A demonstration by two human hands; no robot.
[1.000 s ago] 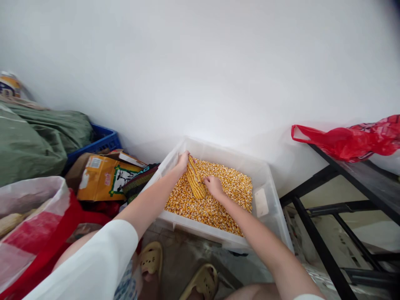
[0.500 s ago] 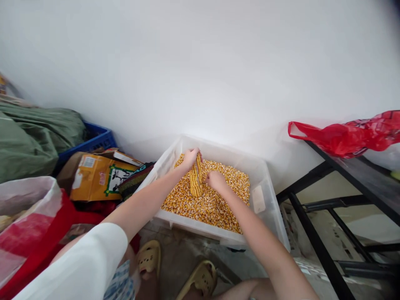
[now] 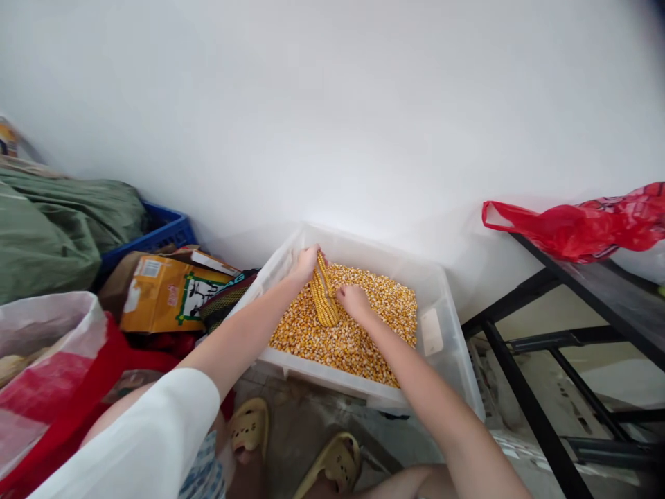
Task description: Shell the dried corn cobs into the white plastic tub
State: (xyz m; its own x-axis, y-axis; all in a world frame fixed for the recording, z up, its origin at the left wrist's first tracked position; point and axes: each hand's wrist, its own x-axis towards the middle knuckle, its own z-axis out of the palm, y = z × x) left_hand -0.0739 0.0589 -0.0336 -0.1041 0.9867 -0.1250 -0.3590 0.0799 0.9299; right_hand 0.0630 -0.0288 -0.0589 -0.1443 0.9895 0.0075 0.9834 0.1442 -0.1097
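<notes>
The left hand is closed around the far end of the cob, with the fingers bent over it. From this hand the cob goes toward the near side and a little to the right, so that its thick near end is the part farthest from the grip. It is tilted above the kernels; whether its near end touches them, I cannot tell. Along its right side there is a narrow strip of different colour.

The right hand is just to the right of the cob, at about its middle. Its fingers are curled inward and the fingertips come against or very near to the cob's right edge; if they pinch something small, I cannot tell.

Both hands are inside the outline of the tub, which stands near the wall. To the left of the tub lies an orange box, and farther left a green sack. On the right, a red bag rests upon a black frame.
</notes>
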